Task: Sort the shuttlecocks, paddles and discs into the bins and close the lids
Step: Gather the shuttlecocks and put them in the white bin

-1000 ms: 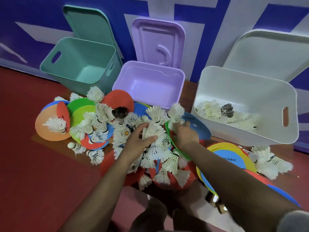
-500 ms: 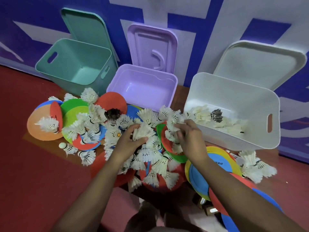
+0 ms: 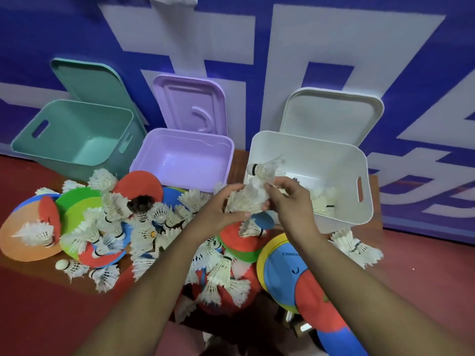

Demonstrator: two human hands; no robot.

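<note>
Three open plastic bins stood in a row against the blue-and-white wall, each with its lid propped upright behind it: teal bin (image 3: 77,134) far left, empty, smooth walls with slot handles; purple bin (image 3: 183,158) in the middle, shallower, empty; white bin (image 3: 316,176) on the right, a few shuttlecocks (image 3: 322,201) lying on its floor, exact count not readable. Teal lid (image 3: 90,80), purple lid (image 3: 191,104) with a moulded curved grip, white lid (image 3: 331,114). In front of the bins a low brown counter (image 3: 237,163) carried a heap of white feather shuttlecocks (image 3: 144,235) mixed with flat round foam-looking discs: orange disc (image 3: 18,242) far left with one shuttlecock on it, green discs (image 3: 77,204), red disc (image 3: 140,183), a red one on green (image 3: 239,242) under the hands, and a yellow-rimmed blue stack (image 3: 285,268) to the right. Shuttlecocks in the heap were too many and too overlapped to count; most had white feathers and cork tips with a dark band, one was black-feathered (image 3: 140,202). A small cluster (image 3: 356,247) lay on the red floor (image 3: 38,304) right of the discs. Left hand (image 3: 221,209) and right hand (image 3: 290,201) were cupped together around a blurred bunch of shuttlecocks (image 3: 253,196), fingers curled, held over the near left corner of the white bin; one shuttlecock (image 3: 264,169) stuck up above the bunch. No paddles could be made out.
</note>
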